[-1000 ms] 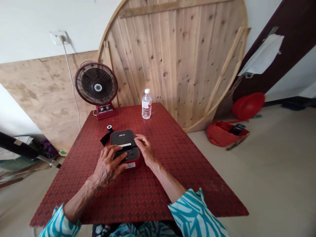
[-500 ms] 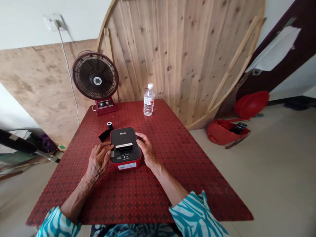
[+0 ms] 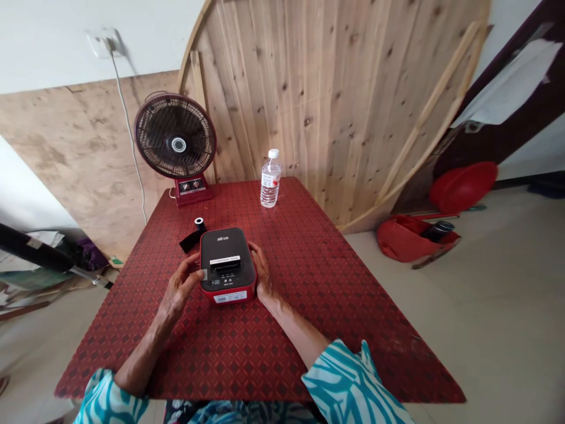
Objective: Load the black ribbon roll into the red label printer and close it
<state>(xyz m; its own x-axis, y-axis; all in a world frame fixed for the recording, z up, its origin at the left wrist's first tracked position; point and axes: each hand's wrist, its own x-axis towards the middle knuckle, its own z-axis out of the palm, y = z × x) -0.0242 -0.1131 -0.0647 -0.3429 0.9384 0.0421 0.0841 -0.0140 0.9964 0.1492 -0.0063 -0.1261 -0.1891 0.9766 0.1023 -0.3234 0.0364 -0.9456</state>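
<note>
A black and red label printer (image 3: 228, 266) sits near the middle of the red patterned table (image 3: 335, 306), with a white label strip (image 3: 225, 260) across its top slot. My left hand (image 3: 179, 288) is at the printer's left side, fingertips against it beside a small pale square (image 3: 203, 274). My right hand (image 3: 262, 274) grips the printer's right edge. Left of the printer lie a small black roll (image 3: 199, 224) and a black strip (image 3: 192, 240), both apart from my hands.
A water bottle (image 3: 270, 179) and a maroon desk fan (image 3: 175, 144) stand at the table's far edge. A large round wooden board (image 3: 335, 106) leans behind. On the floor to the right lie a red bag (image 3: 410, 238) and a red basin (image 3: 463, 187).
My left hand has come off the printer's top and now sits at its left side. My right hand has moved from the top to the right edge. The view has shifted slightly.
</note>
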